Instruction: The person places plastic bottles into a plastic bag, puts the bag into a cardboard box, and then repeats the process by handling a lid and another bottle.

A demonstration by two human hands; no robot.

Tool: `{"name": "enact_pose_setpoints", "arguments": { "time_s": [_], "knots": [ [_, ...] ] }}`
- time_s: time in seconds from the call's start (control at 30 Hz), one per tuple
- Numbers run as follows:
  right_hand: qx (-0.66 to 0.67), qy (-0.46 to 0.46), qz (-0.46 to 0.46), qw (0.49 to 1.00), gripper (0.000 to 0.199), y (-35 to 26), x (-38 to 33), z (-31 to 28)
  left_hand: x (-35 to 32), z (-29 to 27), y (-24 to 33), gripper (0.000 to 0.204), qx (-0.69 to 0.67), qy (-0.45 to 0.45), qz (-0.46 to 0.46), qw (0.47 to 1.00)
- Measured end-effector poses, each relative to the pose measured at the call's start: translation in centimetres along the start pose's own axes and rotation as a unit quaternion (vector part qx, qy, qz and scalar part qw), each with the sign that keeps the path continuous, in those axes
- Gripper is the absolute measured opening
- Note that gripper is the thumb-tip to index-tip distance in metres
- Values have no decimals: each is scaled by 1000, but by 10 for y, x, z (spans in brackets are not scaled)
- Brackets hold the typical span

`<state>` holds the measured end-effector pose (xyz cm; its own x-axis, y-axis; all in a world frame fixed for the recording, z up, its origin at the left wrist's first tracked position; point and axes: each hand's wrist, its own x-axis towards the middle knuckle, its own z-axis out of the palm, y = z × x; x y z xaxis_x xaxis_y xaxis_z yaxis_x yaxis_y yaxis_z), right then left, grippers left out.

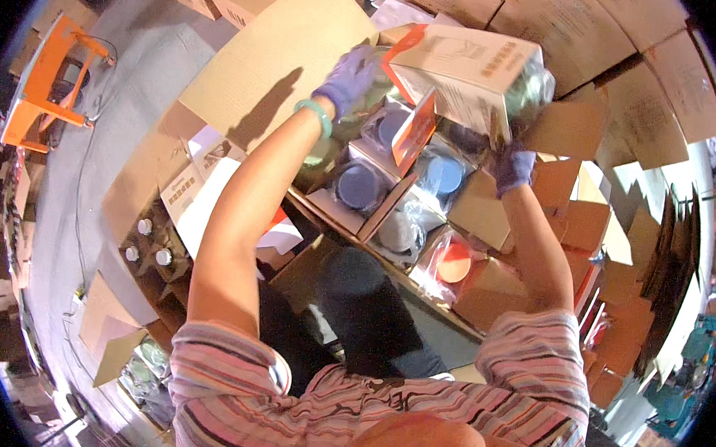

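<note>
A white and orange box is tilted above the far side of a large cardboard carton. Clear plastic around something greenish shows at the box's right end. My right hand, in a purple glove, is closed on that end's lower edge, its fingers partly hidden. Also gloved, my left hand has its fingers stretched out near the box's left end, by the carton's raised flap. Below, plastic-wrapped containers with a blue lid, another blue lid and an orange lid sit in the carton.
Stacked cardboard cartons stand at the back. On the left floor is an orange metal frame. A carton with white-capped bottles lies left of my legs. Flattened cardboard leans at the right.
</note>
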<state>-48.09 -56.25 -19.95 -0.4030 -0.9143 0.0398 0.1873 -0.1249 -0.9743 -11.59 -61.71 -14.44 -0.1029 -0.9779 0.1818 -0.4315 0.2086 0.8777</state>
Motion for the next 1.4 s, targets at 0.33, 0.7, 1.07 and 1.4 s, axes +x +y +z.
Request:
{"name": "enact_pose_setpoints", "arguments": {
  "time_s": [0.33,0.7,1.07,1.4],
  "knots": [
    [-581,-202,-266,742,44,-22,2,-22,69,60,-16,48,-39,-26,42,998],
    [-649,-232,-275,670,36,-30,-3,-36,68,72,-19,42,180,69,156,969],
    [-184,-152,122,963,38,-69,-2,-17,53,74,-33,64,307,-220,177,909],
    [-462,-185,-286,819,55,-142,74,129,72,111,-136,44,126,-201,-1,971]
  ]
}}
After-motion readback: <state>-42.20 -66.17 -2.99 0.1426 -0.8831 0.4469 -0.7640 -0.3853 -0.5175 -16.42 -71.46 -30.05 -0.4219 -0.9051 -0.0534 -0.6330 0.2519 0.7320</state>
